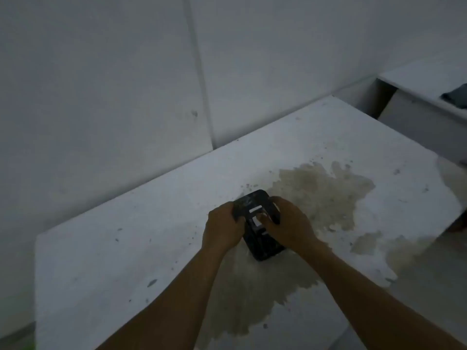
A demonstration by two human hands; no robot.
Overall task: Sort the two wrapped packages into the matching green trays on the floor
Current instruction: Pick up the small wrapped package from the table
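Note:
A black wrapped package point(255, 200) with small white labels lies on a white table point(126, 248), near its middle. My left hand point(222, 228) grips the package's left side. My right hand point(288, 226) holds its right side, with the thumb over the white labels. The lower middle of the package is hidden between my hands. No green tray is clearly in view; only a sliver of green point(31, 346) shows at the bottom left corner.
A large brownish stain point(323, 195) spreads over the table around and right of the package. White wall panels point(101, 84) rise behind the table. A second white table point(424, 79) with a dark object point(456, 96) stands at the far right.

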